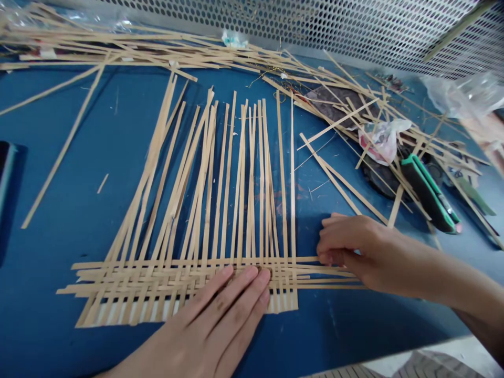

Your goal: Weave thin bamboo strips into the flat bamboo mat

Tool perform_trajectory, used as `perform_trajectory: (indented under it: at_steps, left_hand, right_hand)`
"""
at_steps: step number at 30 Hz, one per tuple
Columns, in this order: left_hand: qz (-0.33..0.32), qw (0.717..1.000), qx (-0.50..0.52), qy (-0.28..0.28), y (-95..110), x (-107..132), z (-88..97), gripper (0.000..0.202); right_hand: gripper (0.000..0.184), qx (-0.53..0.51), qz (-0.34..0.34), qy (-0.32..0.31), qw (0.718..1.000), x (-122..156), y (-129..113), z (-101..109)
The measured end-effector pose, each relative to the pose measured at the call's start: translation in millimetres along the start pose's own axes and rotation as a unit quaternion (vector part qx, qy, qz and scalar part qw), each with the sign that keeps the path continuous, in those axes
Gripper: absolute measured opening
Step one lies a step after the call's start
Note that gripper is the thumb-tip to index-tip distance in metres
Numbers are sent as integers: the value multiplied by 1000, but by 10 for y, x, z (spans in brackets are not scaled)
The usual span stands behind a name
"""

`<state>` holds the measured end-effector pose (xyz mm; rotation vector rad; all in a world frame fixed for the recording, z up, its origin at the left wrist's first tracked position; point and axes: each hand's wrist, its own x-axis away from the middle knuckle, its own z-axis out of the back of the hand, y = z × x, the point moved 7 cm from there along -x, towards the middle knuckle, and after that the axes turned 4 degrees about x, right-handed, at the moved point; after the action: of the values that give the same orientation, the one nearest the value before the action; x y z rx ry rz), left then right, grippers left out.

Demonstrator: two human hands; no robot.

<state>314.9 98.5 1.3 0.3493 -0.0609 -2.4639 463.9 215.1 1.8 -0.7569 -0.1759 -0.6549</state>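
A half-woven mat of thin bamboo strips (205, 210) lies on the blue table (79, 173). Long upright strips fan away from me, and several cross strips are woven through near the front edge. My left hand (220, 315) lies flat on the woven band, fingers stretched out and pressed together, holding nothing. My right hand (350, 247) is at the mat's right side, its fingers curled and pinching the ends of the cross strips (326, 270) that stick out there.
A heap of loose bamboo strips (157, 50) runs along the back of the table. Green-handled shears (429, 191), a crumpled plastic bag (381, 139) and dark items lie at the right. A perforated metal panel (354, 26) stands behind. A dark object (6, 168) sits at the left edge.
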Motion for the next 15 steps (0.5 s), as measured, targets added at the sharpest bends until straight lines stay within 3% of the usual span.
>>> perform_trajectory:
  at_steps: [4,11,13,15]
  left_hand:
    - [-7,1000,-9,-13,2,-7,24,47]
    - [29,996,21,-81,-12,-51,44,52]
    - [23,995,56,-75,-6,-17,115,51]
    - [24,994,101,-34,-69,65,274,47]
  right_hand:
    - [24,-1,3,5,1000,-2,-5,-8]
    - [25,21,-66,33,997,60,91,-14]
    - [27,29,-95,23,995,103,155,-53]
    - [31,34,-106,39,993,148,208,-82]
